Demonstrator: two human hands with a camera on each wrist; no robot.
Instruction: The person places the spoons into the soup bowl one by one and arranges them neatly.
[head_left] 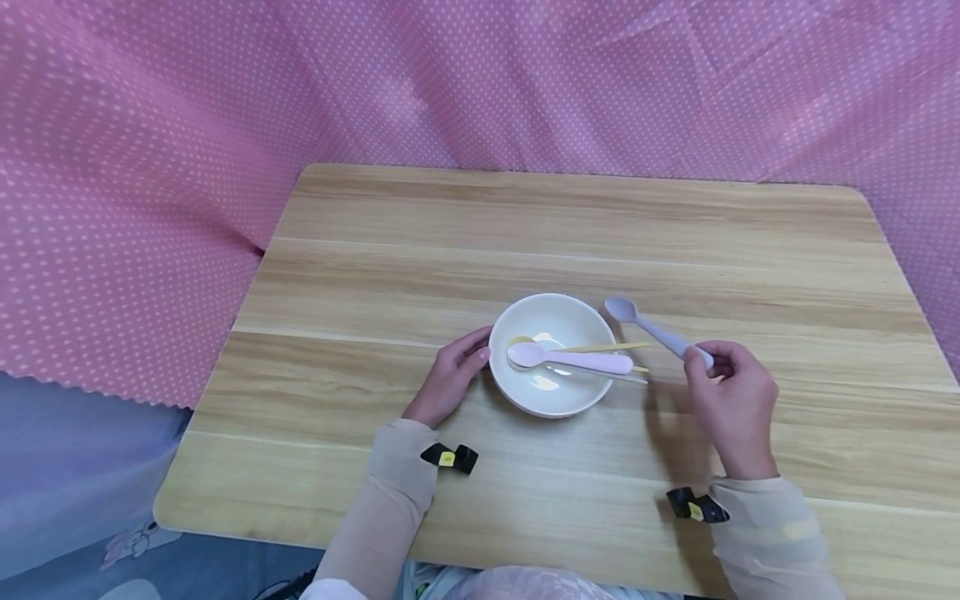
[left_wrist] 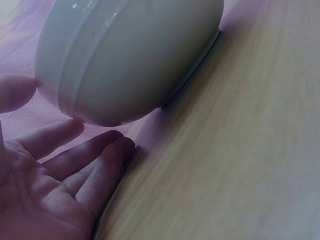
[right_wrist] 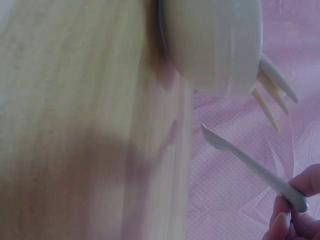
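Note:
A white bowl (head_left: pixel 551 402) stands on the wooden table. A pale pink spoon (head_left: pixel 592 361) lies in it, its handle over the right rim. Under that spoon are thin yellow utensils (head_left: pixel 600 347), partly hidden. My left hand (head_left: pixel 452 375) touches the bowl's left side; in the left wrist view, the thumb (left_wrist: pixel 17 93) and a finger meet the wall, the other fingers loosely extended below. To the right of the bowl, my right hand (head_left: pixel 733 400) pinches a light purple spoon (head_left: pixel 660 333) by its handle end. That spoon is raised above the table, its scoop pointing up-left.
The wooden table (head_left: pixel 375 275) has rounded corners. Pink dotted cloth (head_left: pixel 480 83) hangs behind it and along the left side. Dark straps with yellow tags sit at both wrists.

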